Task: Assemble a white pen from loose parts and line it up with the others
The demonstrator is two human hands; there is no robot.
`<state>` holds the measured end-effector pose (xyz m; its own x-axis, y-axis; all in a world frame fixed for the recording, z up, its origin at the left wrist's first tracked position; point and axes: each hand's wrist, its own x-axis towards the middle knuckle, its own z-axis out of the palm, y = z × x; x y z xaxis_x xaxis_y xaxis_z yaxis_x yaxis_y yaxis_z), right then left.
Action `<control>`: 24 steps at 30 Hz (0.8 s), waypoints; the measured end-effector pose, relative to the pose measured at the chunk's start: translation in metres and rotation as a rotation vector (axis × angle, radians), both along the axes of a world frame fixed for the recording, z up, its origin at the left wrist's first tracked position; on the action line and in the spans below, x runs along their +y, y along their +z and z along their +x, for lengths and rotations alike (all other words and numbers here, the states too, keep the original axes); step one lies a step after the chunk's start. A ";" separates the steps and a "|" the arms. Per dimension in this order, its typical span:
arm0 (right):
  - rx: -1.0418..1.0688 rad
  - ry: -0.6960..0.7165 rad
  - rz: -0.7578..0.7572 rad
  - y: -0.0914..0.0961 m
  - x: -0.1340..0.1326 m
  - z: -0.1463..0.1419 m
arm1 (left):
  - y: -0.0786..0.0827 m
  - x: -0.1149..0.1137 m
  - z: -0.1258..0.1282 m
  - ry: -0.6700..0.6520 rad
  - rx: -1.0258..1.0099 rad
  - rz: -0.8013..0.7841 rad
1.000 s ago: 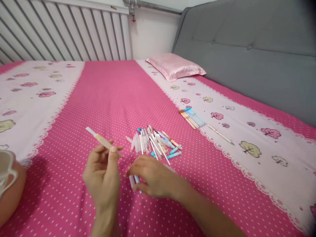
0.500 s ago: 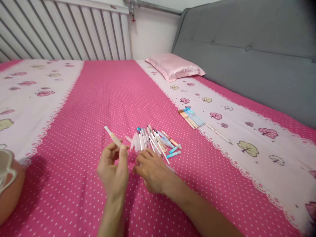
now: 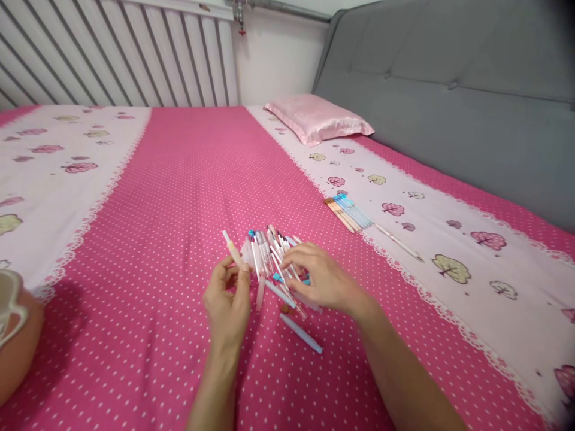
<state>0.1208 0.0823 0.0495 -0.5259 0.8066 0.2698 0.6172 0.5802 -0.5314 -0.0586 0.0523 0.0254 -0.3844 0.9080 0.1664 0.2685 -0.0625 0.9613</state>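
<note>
My left hand (image 3: 230, 299) is closed around a translucent, cream-banded pen (image 3: 234, 252), which points up and away to the left. To its right lies a loose pile of pens (image 3: 265, 254), mostly white, clear and pale pink, with some blue parts. My right hand (image 3: 317, 278) is over the pile's right side, thumb and curved fingers apart; I see nothing gripped in it. A pale blue pen barrel (image 3: 281, 294) lies at the pile's near edge, and another light blue barrel (image 3: 302, 334) rests nearer me. A small brown piece (image 3: 286, 309) sits between them.
A neat row of blue and peach pens (image 3: 348, 212) lies to the right, with a single white pen (image 3: 399, 242) beside it. At the left edge stands a pink container (image 3: 24, 341) with a white rim. A pink pillow (image 3: 317, 118) lies by the grey headboard (image 3: 449, 84).
My left hand has moved right with the pen. The right hand has shifted right and its fingers have spread. Blue barrels and other pens now lie nearer me, in front of the pile.
</note>
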 end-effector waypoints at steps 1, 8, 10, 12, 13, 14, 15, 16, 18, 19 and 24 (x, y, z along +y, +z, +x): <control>-0.008 -0.093 -0.012 0.001 0.002 0.006 | -0.001 0.000 0.002 -0.027 -0.006 -0.008; -0.274 -0.598 -0.170 -0.013 0.012 0.024 | -0.010 0.002 0.012 -0.230 -0.015 -0.035; -0.293 -0.616 -0.224 -0.018 0.013 0.024 | -0.012 0.002 0.012 -0.276 0.007 -0.059; -0.291 -0.629 -0.248 -0.021 0.015 0.024 | -0.013 0.001 0.011 -0.325 0.031 -0.073; -0.276 -0.631 -0.256 -0.022 0.016 0.024 | -0.013 0.001 0.012 -0.346 0.043 -0.074; -0.245 -0.630 -0.265 -0.023 0.017 0.025 | -0.012 0.001 0.012 -0.366 0.052 -0.070; -0.191 -0.625 -0.275 -0.024 0.017 0.026 | -0.011 0.001 0.013 -0.383 0.055 -0.066; -0.109 -0.610 -0.290 -0.024 0.018 0.027 | -0.010 0.001 0.014 -0.399 0.052 -0.067; 0.143 -0.549 -0.343 -0.023 0.019 0.028 | -0.007 0.000 0.017 -0.440 0.021 -0.082; 0.299 -0.505 -0.383 -0.021 0.019 0.027 | -0.006 0.000 0.018 -0.463 0.007 -0.091; 0.923 -0.338 -0.578 -0.006 0.016 0.020 | -0.004 -0.004 0.019 -0.544 0.063 -0.085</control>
<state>0.1410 0.0987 0.0436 -0.0516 0.9985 -0.0176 -0.0696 -0.0212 -0.9973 -0.0397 0.0484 0.0209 0.1519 0.9842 0.0913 0.2760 -0.1309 0.9522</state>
